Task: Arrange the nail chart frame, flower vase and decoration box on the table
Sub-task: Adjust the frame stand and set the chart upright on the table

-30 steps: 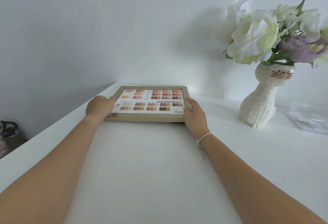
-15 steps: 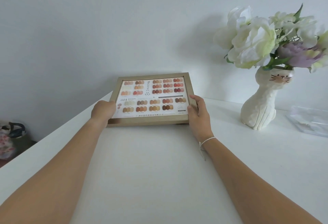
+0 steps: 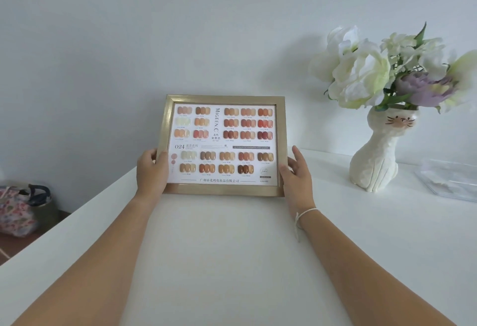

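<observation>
Gripping the upright nail chart frame [image 3: 224,145], both hands face the wall, flower vase [image 3: 376,155] well right.

Plain pale wall [image 3: 129,41] fills the far side, evenly lit, soft shadows on its right. A white bench [image 3: 232,261] runs up to it. Down at the left, brown floor [image 3: 15,243] and a flowery bag [image 3: 18,214] with dark handles.

1 nail chart frame [image 3: 224,145], 1 flower vase [image 3: 376,160], 1 clear box [image 3: 449,178], 1 floral bag [image 3: 18,212], 2 hands
</observation>
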